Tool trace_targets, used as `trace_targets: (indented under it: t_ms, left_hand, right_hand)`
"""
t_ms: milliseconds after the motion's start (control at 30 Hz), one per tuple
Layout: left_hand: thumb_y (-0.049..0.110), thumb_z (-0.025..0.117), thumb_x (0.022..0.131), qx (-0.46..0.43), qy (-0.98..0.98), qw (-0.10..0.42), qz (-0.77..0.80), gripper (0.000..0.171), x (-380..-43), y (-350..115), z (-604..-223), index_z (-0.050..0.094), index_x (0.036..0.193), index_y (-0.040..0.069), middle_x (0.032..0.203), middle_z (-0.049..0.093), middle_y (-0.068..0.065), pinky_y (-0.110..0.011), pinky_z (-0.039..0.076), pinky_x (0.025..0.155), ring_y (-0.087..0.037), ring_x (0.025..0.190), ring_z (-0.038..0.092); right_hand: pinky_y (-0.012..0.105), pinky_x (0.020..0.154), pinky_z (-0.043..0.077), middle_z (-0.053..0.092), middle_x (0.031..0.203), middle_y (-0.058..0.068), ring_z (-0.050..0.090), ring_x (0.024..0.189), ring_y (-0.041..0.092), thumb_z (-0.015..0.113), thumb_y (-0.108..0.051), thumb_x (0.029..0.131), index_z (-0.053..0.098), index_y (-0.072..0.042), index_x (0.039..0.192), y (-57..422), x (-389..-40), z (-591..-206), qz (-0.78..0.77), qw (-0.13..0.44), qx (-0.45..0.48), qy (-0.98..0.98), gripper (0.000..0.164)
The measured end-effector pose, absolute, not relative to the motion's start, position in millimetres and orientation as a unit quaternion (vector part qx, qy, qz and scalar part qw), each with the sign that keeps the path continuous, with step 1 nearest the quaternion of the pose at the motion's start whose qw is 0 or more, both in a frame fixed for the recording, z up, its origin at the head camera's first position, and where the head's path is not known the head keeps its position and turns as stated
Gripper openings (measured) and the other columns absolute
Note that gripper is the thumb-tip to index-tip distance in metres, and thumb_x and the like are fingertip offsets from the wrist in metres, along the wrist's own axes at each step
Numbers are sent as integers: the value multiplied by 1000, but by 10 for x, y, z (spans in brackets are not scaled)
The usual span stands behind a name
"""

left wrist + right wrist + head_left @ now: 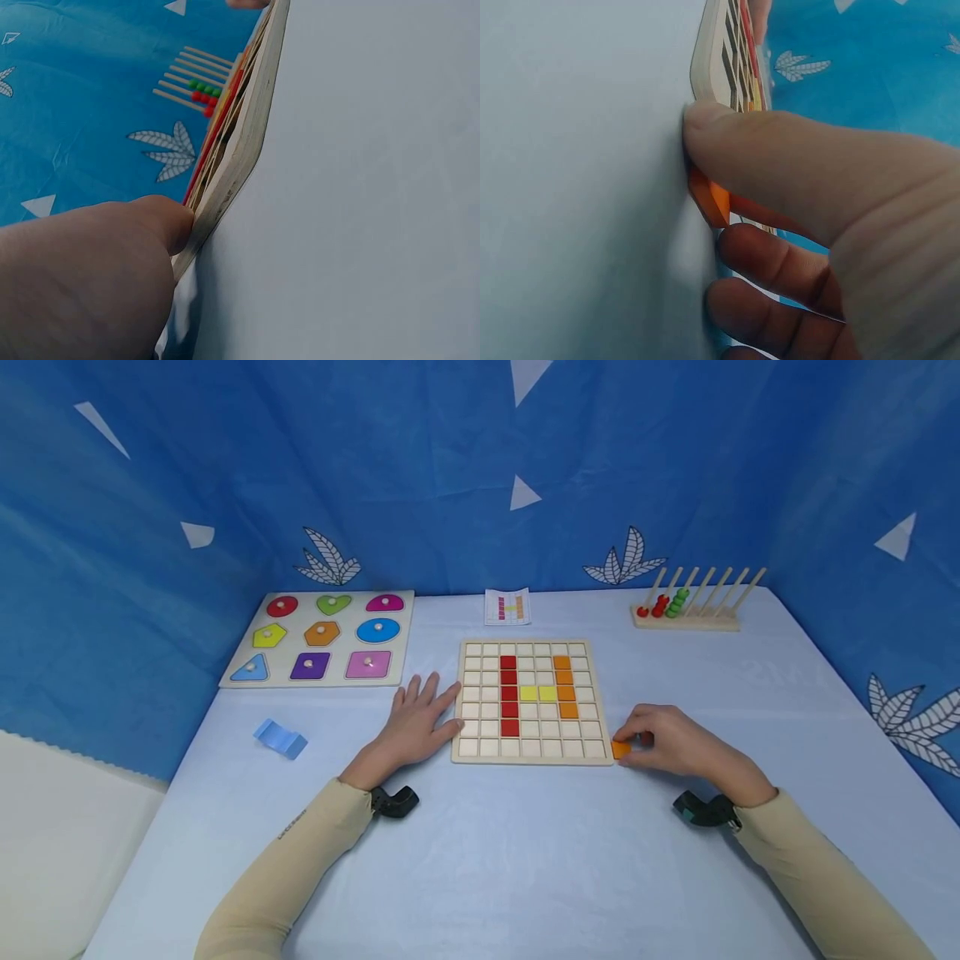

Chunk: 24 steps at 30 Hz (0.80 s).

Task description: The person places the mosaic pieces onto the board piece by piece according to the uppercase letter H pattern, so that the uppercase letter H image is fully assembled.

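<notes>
A wooden grid board (489,747) lies mid-table. In it a column of red square tiles (509,693), two yellow tiles (537,693) and a column of orange tiles (566,687) form an H. My left hand (411,727) rests at the board's left edge, fingers spread, with the thumb (161,225) against the rim. By the lower right corner my right hand (667,742) pinches a loose orange tile (709,196) between thumb and fingers, low at the tabletop and right beside the board's edge.
Behind the board lies a pattern card (507,607) printed with the same H. A shape puzzle with knobs (292,681) is at the back left, a blue folded strip (281,739) before it. At the back right stands a peg rack with beads (686,621).
</notes>
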<state>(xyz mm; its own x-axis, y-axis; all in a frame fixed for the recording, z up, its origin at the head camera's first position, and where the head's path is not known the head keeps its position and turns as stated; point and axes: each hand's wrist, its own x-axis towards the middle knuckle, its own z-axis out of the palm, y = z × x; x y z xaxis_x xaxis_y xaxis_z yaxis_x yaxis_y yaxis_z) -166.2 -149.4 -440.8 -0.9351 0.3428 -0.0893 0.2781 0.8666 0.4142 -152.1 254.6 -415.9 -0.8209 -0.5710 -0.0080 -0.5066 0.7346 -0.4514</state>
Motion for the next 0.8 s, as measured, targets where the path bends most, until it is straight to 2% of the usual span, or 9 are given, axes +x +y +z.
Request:
trace_targets:
  t_ms: [800]
  left_hand:
    - [45, 53, 101, 164, 962, 77, 204, 70, -1657, -1498, -4409, 33, 161, 16, 170, 15, -23, -71, 4, 122, -51, 157, 1]
  right_hand:
    - [20, 63, 46, 68, 85, -6, 49, 72, 6, 88, -15, 78, 82, -12, 98, 2532, -1514, -4140, -219, 72, -293, 928, 21]
